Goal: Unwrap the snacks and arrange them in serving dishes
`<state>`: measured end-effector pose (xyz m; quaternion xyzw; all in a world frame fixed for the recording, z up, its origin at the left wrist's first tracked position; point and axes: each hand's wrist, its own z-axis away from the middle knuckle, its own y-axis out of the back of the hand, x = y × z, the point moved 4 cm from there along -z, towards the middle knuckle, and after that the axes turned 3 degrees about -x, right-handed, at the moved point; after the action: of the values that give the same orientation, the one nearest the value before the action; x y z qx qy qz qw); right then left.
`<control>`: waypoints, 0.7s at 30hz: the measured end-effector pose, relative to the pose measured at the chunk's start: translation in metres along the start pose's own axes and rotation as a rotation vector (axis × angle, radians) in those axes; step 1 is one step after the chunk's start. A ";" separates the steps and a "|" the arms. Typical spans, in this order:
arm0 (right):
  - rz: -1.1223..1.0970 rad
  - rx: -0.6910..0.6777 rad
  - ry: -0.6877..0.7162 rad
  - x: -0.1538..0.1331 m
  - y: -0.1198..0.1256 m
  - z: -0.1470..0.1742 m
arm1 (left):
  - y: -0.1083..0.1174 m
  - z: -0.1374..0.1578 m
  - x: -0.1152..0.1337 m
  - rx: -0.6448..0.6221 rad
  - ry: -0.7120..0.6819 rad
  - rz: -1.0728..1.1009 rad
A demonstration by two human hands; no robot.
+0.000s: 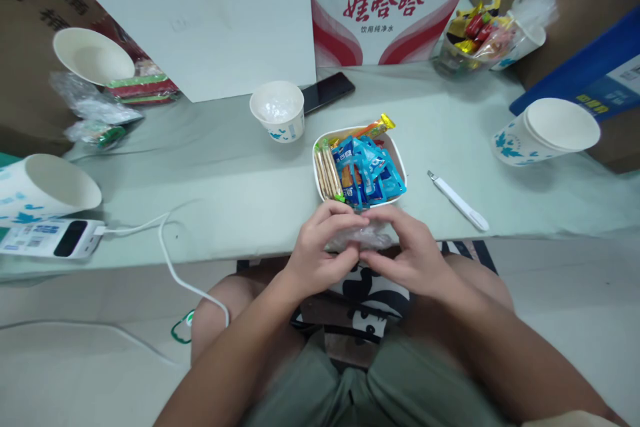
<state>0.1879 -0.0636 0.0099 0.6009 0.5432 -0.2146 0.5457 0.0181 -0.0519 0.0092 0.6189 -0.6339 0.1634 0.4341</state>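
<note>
Bare forearms (pixel 500 333) stretch above green shorts (pixel 320 380) to the near side of the white tray (pixel 399 152), which serves as the landmark. Just below its near edge, crumpled clear plastic (pixel 367 238) sits between the two hands. Left hand (pixel 323 247) curls around the plastic's left side, fingers above and thumb below; right hand (pixel 415 250) mirrors it on the right, both pairs of tips nearly meeting. They hold the plastic between them, though I cannot tell how hard they press. Blue packets (pixel 367 163) fill most of the tray, with slim wrapped sticks (pixel 327 170) upright along its left wall. Left of and beyond the tray, a paper cup (pixel 277 127) contains clear plastic, a dark phone (pixel 333 90) just beside it. Right of the tray lies a white cutter (pixel 459 201); farther right are nested paper cups (pixel 515 140).
</note>
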 end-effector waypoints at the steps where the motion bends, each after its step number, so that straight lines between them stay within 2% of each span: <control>1: 0.010 0.000 -0.001 -0.003 0.000 -0.001 | 0.000 0.000 -0.001 0.007 0.027 0.037; 5: 0.015 0.069 -0.021 -0.006 0.003 -0.006 | 0.000 0.003 -0.010 0.073 0.183 0.229; 9: -0.024 0.031 -0.006 -0.006 -0.002 -0.007 | 0.001 0.002 -0.018 0.069 0.260 0.372; 12: -0.023 0.074 -0.030 -0.013 -0.003 -0.006 | 0.013 -0.003 -0.023 0.134 0.254 0.388; 15: 0.060 0.166 0.003 -0.034 0.007 -0.017 | 0.035 -0.007 -0.031 0.261 0.332 0.280; 18: 0.248 0.149 0.134 -0.060 0.017 -0.056 | 0.057 -0.009 -0.037 0.319 0.423 0.106; 20: 0.412 0.122 0.265 -0.072 0.018 -0.099 | 0.067 -0.010 -0.042 0.356 0.470 0.074; 21: 0.511 0.150 0.310 -0.074 0.017 -0.124 | 0.071 -0.009 -0.045 0.383 0.499 0.084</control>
<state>0.1379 0.0192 0.1191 0.7822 0.4340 -0.0160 0.4467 -0.0507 -0.0035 0.0043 0.6034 -0.4907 0.4444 0.4446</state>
